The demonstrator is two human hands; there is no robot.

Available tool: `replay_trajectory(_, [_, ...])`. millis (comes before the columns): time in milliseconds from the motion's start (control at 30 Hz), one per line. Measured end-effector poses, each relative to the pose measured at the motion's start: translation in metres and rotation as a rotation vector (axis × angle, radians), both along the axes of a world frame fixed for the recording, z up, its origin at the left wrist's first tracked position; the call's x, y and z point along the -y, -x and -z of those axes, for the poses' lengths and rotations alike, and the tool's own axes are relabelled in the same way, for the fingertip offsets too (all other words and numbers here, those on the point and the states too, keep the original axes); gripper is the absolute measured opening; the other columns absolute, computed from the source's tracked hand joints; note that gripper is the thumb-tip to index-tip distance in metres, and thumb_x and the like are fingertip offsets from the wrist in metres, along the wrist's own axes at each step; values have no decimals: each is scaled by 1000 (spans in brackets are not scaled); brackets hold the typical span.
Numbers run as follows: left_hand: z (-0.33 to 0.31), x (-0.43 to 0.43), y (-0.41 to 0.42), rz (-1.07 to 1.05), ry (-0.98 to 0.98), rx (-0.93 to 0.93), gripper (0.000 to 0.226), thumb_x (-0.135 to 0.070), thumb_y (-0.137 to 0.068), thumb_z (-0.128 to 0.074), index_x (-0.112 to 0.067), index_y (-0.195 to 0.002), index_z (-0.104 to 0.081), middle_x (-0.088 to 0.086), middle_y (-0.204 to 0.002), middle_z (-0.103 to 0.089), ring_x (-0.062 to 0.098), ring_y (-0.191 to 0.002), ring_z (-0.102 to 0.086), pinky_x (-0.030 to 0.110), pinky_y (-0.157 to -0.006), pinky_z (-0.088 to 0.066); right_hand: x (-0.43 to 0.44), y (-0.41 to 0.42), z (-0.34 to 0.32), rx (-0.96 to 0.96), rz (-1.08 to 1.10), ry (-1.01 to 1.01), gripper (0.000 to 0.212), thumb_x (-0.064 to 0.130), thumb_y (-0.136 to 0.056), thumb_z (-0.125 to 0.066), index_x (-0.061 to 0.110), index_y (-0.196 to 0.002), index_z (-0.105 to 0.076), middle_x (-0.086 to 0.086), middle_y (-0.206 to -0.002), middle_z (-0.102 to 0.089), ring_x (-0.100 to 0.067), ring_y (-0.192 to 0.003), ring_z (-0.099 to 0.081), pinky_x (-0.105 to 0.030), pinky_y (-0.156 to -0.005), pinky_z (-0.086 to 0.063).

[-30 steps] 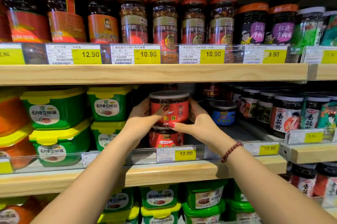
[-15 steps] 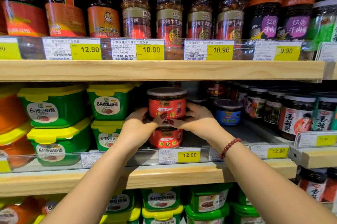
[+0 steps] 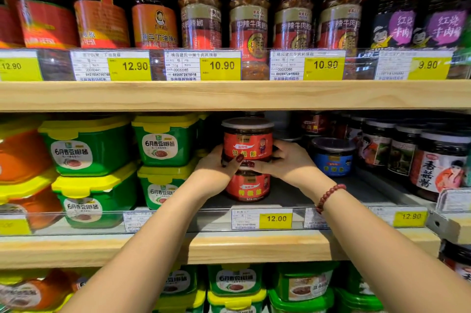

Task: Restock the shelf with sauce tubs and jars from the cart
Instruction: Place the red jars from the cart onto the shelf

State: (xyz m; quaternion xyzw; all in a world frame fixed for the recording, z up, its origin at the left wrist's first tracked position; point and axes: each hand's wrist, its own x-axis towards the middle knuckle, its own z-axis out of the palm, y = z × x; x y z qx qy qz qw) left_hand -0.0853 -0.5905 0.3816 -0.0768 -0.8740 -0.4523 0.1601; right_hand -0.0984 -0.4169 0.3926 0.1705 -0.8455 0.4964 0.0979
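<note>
Hands: left hand point(image 3: 216, 170) and right hand point(image 3: 289, 161) clasp round red-labelled sauce tub point(image 3: 247, 141).
Tip: seat it square on matching lower tub point(image 3: 248, 187).

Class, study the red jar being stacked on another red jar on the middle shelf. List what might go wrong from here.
1. The upper red jar stands on the lid of the lower red jar alone; off-centre, it may topple when the left grip and right grip release.
2. Its lid is close under the shelf board; lifting could knock it.
3. The blue jar stands beside the right grip; withdrawing might nudge it.
</note>
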Motion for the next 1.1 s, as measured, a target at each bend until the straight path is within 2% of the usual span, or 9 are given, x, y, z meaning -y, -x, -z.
replay_trajectory(200, [2, 0, 4, 10, 35, 9, 50, -34, -95, -50, -20, -141, -35, 7, -139, -50, 25, -125, -49, 31, -98, -42, 3, 4, 2, -36, 49, -59, 70, 39, -69, -83, 25, -132, -54, -1, -132, -60, -19, -119, -57, -42, -101, -48])
replay_trajectory(300, [0, 0, 1, 4, 3, -12, 48, -31, -94, -53, -18, -138, -40, 8, -138, -51, 26, -125, -50, 28, -96, -40, 3, -2, 1, -33, 68, -87, 64, 40, -73, -80, 24, -130, -56, -2, -129, -62, -21, -118, -58, -42, -99, -50])
replay_trajectory(433, [-8, 2, -12, -4, -25, -67, 44, -32, -94, -53, -17, -134, -47, 3, -134, -54, 20, -120, -53, 28, -97, -41, -3, -13, -2, -70, 170, -193, 50, 45, -76, -76, 23, -119, -64, 0, -112, -70, -10, -93, -61, -25, -86, -49])
replay_trajectory(533, [-11, 3, -38, 61, -108, -123, 43, -23, -92, -57, -17, -134, -49, -3, -124, -57, 10, -113, -53, 22, -93, -40, -12, -33, -1, -75, 179, -51, 49, 38, -76, -78, 19, -119, -64, -1, -111, -68, -10, -95, -64, -25, -88, -52])
replay_trajectory(667, [-8, -9, -72, 131, -128, -326, 21, -31, -88, -61, -30, -109, -62, -16, -106, -66, -1, -104, -60, 23, -93, -48, -25, -83, 12, -288, 232, 71, 35, 35, -78, -76, 25, -110, -67, 13, -105, -68, -2, -98, -63, -22, -87, -51])
replay_trajectory(833, [10, -53, -92, 323, -222, -424, 23, -35, -83, -64, -23, -102, -67, -9, -102, -69, 1, -97, -63, 23, -88, -51, -56, -133, 57, -457, 413, 51, 31, 23, -80, -75, 29, -108, -64, 13, -109, -61, 2, -105, -56, -10, -87, -44])
replay_trajectory(967, [37, -99, -99, 486, -197, -553, 18, -28, -85, -60, -20, -99, -67, -8, -98, -66, 2, -96, -61, 23, -85, -48, -100, -169, 93, -413, 602, -6, 32, 28, -83, -73, 27, -113, -62, 8, -118, -56, 0, -116, -50, -15, -96, -41])
replay_trajectory(1033, [54, -127, -106, 596, -217, -574, 15, -22, -85, -60, -14, -96, -68, -6, -96, -66, 2, -95, -60, 17, -84, -44, -121, -193, 112, -364, 699, -67, 34, 37, -81, -68, 30, -114, -59, 13, -116, -54, 3, -115, -48, -8, -94, -36])
replay_trajectory(1100, [72, -158, -114, 719, -249, -571, 15, -18, -83, -61, -9, -94, -69, -1, -95, -67, 3, -95, -59, 13, -86, -41, -140, -219, 133, -292, 790, -104, 34, 37, -80, -66, 31, -113, -59, 14, -114, -53, 3, -112, -48, -6, -93, -34])
